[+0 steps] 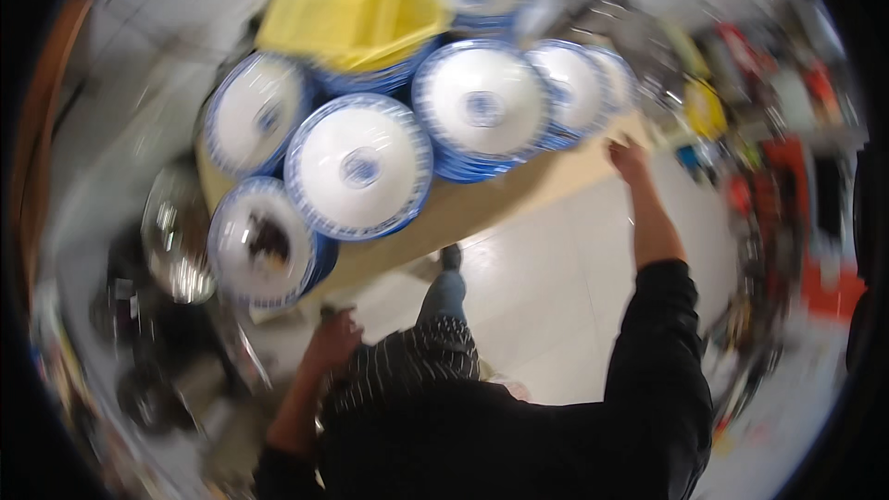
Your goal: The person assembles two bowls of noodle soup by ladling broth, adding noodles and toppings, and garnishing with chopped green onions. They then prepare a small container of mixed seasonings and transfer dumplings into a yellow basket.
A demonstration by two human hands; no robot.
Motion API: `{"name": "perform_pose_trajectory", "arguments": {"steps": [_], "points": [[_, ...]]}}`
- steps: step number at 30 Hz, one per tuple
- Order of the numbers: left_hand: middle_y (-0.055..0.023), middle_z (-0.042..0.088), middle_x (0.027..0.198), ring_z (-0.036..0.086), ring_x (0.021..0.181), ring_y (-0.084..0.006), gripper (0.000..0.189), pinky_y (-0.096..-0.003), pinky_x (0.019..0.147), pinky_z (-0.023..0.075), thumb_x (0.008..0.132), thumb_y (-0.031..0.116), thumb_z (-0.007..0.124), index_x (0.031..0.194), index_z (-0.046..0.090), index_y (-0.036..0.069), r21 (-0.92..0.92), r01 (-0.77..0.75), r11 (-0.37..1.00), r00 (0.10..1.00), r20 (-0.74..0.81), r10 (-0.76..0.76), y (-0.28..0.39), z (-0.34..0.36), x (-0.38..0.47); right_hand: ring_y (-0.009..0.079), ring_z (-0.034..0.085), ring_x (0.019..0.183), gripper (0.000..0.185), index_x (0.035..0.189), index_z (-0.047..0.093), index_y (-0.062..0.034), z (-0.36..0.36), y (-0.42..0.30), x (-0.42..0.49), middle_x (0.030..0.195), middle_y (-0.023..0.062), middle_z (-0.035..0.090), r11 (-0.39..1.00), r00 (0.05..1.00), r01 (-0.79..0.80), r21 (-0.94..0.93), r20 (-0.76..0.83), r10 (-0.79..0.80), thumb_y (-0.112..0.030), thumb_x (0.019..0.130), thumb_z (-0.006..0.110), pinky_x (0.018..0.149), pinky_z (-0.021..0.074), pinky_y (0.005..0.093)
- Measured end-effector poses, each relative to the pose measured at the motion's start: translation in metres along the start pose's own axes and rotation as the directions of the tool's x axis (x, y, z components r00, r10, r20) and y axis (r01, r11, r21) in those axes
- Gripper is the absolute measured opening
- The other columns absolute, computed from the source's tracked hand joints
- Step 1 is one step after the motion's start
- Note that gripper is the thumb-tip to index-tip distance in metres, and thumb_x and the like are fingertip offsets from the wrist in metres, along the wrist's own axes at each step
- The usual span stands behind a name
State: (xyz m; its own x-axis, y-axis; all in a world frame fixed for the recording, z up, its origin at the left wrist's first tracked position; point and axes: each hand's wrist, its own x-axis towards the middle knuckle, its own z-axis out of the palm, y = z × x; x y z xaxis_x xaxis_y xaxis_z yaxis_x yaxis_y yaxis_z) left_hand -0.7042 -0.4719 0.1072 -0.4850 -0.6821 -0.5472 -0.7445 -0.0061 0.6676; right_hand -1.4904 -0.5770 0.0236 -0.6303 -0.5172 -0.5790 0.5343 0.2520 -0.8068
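Note:
Stacks of white plates with blue patterned rims [358,167] stand on a pale table [486,205]. My right hand [627,155] hangs by the table's right corner, fingers partly apart, holding nothing that I can see. Down at the left, my left hand [335,339] is in front of my striped apron [396,364]; a small dark shape shows at its fingers, too blurred to name. Close to that hand, the lower left plate [229,250] bears a dark brown patch. Yellow plastic trays [354,10] rest on plates at the back.
A shiny, transparent-looking round thing [173,236] is left of the table. Blurred shelves or goods in red and yellow [771,173] line the right side. Pale tiled floor [555,278] shows between the table and me. A brown wooden edge [45,139] rises at the far left.

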Motion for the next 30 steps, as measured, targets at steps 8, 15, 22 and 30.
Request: {"name": "perform_pose_trajectory", "arguments": {"steps": [8, 15, 22, 30], "points": [[-0.0215, 0.073, 0.099, 0.071, 0.094, -0.0339, 0.054, -0.0417, 0.084, 0.0549, 0.088, 0.03, 0.067, 0.13, 0.057, -0.002, -0.256, 0.568, 0.782, 0.769, -0.173, -0.615, -0.028, 0.053, -0.054, 0.0371, 0.065, 0.103, 0.035, 0.112, 0.063, -0.0023, 0.018, -0.014, 0.133, 0.112, 0.0218, 0.067, 0.76, 0.803, 0.526, -0.382, 0.518, -0.295, -0.027, 0.088, 0.068, 0.09, 0.0516, 0.046], [-0.0233, 0.073, 0.099, 0.071, 0.092, -0.035, 0.055, -0.0411, 0.085, 0.0546, 0.088, 0.029, 0.066, 0.131, 0.056, -0.004, -0.358, 0.473, 0.805, 0.786, -0.241, -0.57, -0.01, 0.066, -0.045, 0.0366, 0.07, 0.093, 0.023, 0.105, 0.066, 0.0025, -0.027, 0.014, 0.148, 0.102, 0.0235, 0.071, -0.135, 0.704, 0.521, -0.843, 0.514, -0.489, -0.016, 0.092, 0.063, 0.077, 0.0564, 0.0427], [-0.0203, 0.071, 0.109, 0.068, 0.103, -0.0293, 0.055, -0.0389, 0.091, 0.0529, 0.091, 0.035, 0.066, 0.13, 0.059, -0.002, -0.422, 0.362, 0.831, 0.904, -0.059, -0.424, -0.01, 0.033, -0.062, 0.0211, 0.063, 0.097, 0.041, 0.13, 0.054, 0.0016, -0.132, 0.041, -0.074, 0.118, 0.0124, 0.064, 0.951, 0.967, 0.247, -0.185, 0.103, -0.231, -0.017, 0.095, 0.058, 0.074, 0.0528, 0.0291], [-0.012, 0.068, 0.116, 0.064, 0.107, -0.0179, 0.051, -0.0323, 0.092, 0.052, 0.099, 0.036, 0.063, 0.13, 0.057, -0.004, -0.81, -0.135, 0.571, 0.982, -0.033, 0.185, -0.037, -0.059, -0.148, 0.0228, 0.059, 0.111, 0.051, 0.138, 0.048, -0.0045, -0.064, 0.038, -0.436, 0.127, 0.0134, 0.06, 0.837, 0.915, 0.157, -0.524, 0.396, 0.076, -0.018, 0.089, 0.059, 0.089, 0.0502, 0.0385]]}}
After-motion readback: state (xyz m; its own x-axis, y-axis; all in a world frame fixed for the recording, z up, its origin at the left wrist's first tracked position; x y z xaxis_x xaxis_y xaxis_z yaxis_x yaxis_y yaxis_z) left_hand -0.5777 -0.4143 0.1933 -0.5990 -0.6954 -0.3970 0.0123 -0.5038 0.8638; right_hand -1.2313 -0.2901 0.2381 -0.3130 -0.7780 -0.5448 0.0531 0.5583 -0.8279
